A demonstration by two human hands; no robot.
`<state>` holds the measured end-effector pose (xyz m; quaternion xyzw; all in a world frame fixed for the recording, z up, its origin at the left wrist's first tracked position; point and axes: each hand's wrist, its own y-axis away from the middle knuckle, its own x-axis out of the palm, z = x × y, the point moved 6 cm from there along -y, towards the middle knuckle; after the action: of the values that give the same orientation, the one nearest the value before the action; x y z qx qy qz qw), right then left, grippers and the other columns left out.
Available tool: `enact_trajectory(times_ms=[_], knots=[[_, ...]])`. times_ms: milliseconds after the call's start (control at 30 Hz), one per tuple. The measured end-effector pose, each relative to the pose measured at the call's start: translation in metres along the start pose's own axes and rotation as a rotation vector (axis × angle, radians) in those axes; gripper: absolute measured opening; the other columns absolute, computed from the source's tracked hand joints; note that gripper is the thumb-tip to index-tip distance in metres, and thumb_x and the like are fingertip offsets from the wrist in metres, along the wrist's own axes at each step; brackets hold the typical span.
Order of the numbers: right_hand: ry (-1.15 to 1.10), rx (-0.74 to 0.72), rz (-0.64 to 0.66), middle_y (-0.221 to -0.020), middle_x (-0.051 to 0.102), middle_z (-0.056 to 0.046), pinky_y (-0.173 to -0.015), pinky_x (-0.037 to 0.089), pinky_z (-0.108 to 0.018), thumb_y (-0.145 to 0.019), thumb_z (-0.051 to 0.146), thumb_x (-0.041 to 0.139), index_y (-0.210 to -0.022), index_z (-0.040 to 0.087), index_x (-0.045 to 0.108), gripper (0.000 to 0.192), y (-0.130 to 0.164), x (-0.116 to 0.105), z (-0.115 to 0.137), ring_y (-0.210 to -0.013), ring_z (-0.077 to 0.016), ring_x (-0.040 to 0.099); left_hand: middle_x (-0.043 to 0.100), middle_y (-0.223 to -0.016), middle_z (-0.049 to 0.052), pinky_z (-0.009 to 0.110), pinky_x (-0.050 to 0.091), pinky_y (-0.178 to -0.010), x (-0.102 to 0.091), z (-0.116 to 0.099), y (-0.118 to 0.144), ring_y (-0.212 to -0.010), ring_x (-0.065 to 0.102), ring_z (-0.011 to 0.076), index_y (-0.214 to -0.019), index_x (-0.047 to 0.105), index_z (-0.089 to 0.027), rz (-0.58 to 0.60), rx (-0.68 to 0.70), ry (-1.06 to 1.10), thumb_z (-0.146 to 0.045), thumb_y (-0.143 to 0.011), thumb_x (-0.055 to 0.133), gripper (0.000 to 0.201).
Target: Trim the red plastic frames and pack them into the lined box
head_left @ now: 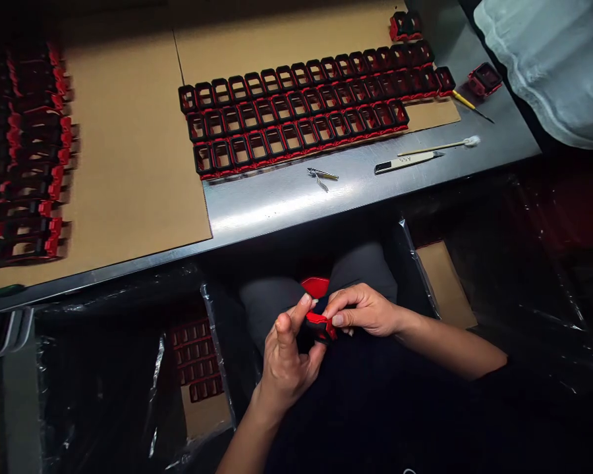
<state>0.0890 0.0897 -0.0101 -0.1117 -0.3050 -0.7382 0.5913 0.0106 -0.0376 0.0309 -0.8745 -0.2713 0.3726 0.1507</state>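
A red and black frame (320,324) is pinched between the left hand (287,359) and the right hand (363,309), both closed on it, over the lap. At twelve o'clock, rows of frames (301,118) are laid on the worktop (286,197), with a knife (408,161) at one o'clock.

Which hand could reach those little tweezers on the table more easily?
Probably the right hand. Both hands pinch the red and black piece over the lap, but the tweezers lie on the metal table almost straight ahead of the right one; the left hand sits lower and farther back.
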Motion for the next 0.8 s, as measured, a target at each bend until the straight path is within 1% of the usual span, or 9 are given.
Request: enact_trajectory(times_ms=[100,167,267,367,467,533,600,700,800], knots=[[-0.027,0.008,0.052,-0.073,0.064,0.001,-0.045,0.047,-0.016,-0.080,0.043,0.079,-0.090,0.015,0.077,0.030,-0.002,0.000,-0.004,-0.050,-0.0043,0.056,0.065,-0.131,0.020,0.042,0.061,-0.088,-0.001,0.000,0.001,-0.109,0.071,0.0223,-0.157,-0.006,-0.020,-0.031,0.047,-0.005,0.000,-0.079,0.068,0.110],[-0.060,0.034,0.081,-0.072,0.065,0.000,-0.045,0.048,-0.015,-0.079,0.045,0.079,-0.091,0.014,0.076,0.033,-0.004,-0.001,-0.009,-0.049,-0.0039,0.056,0.067,-0.128,0.016,0.043,0.061,-0.088,-0.002,-0.001,0.001,-0.111,0.070,0.0221,-0.157,-0.005,-0.022,-0.030,0.067,0.000,0.000,-0.078,0.071,0.112],[-0.127,0.079,0.135,-0.073,0.066,0.000,-0.043,0.048,-0.014,-0.077,0.046,0.080,-0.089,0.013,0.074,0.036,-0.006,-0.003,-0.017,-0.047,-0.0040,0.057,0.070,-0.122,0.012,0.046,0.060,-0.091,-0.002,-0.002,0.000,-0.120,0.065,0.0242,-0.157,-0.003,-0.025,-0.024,0.087,0.026,-0.001,-0.078,0.071,0.112],[-0.236,0.118,0.201,-0.070,0.067,0.000,-0.042,0.049,-0.014,-0.076,0.044,0.083,-0.084,0.011,0.071,0.036,-0.009,-0.003,-0.025,-0.047,-0.0050,0.058,0.072,-0.119,0.011,0.051,0.057,-0.096,-0.001,-0.003,-0.002,-0.131,0.057,0.0269,-0.157,-0.003,-0.026,-0.019,0.103,0.068,-0.004,-0.079,0.073,0.111],[-0.367,0.171,0.234,-0.065,0.066,0.001,-0.040,0.046,-0.014,-0.074,0.046,0.084,-0.084,0.012,0.066,0.040,-0.012,0.001,-0.035,-0.045,-0.0060,0.057,0.072,-0.119,0.012,0.052,0.056,-0.097,0.000,-0.005,-0.006,-0.133,0.055,0.0284,-0.158,-0.001,-0.023,-0.022,0.101,0.123,-0.011,-0.079,0.076,0.110],[-0.407,0.202,0.240,-0.064,0.065,0.002,-0.038,0.043,-0.013,-0.075,0.050,0.082,-0.088,0.013,0.063,0.043,-0.014,0.003,-0.042,-0.044,-0.0060,0.056,0.070,-0.121,0.016,0.052,0.056,-0.097,0.001,-0.007,-0.010,-0.132,0.055,0.0296,-0.158,0.000,-0.021,-0.012,0.083,0.178,-0.020,-0.080,0.077,0.110],[-0.429,0.229,0.236,-0.067,0.066,0.002,-0.038,0.043,-0.013,-0.078,0.051,0.079,-0.093,0.014,0.061,0.044,-0.015,0.005,-0.047,-0.046,-0.0068,0.058,0.068,-0.123,0.019,0.051,0.056,-0.096,0.002,-0.008,-0.013,-0.130,0.057,0.0299,-0.158,-0.003,-0.018,0.003,0.041,0.220,-0.024,-0.082,0.076,0.110],[-0.465,0.272,0.204,-0.076,0.069,-0.002,-0.046,0.050,-0.016,-0.083,0.048,0.075,-0.098,0.013,0.061,0.040,-0.015,0.004,-0.050,-0.058,-0.0105,0.066,0.065,-0.126,0.022,0.049,0.057,-0.095,0.001,-0.008,-0.018,-0.125,0.061,0.0287,-0.157,-0.006,-0.016,0.002,-0.041,0.200,-0.021,-0.081,0.074,0.111],[-0.488,0.293,0.174,-0.084,0.072,-0.007,-0.053,0.055,-0.021,-0.086,0.047,0.070,-0.100,0.012,0.063,0.038,-0.013,0.001,-0.047,-0.067,-0.0138,0.069,0.063,-0.126,0.020,0.046,0.059,-0.092,0.000,-0.008,-0.021,-0.119,0.064,0.0276,-0.158,-0.004,-0.016,-0.006,-0.118,0.119,-0.019,-0.079,0.075,0.112]])
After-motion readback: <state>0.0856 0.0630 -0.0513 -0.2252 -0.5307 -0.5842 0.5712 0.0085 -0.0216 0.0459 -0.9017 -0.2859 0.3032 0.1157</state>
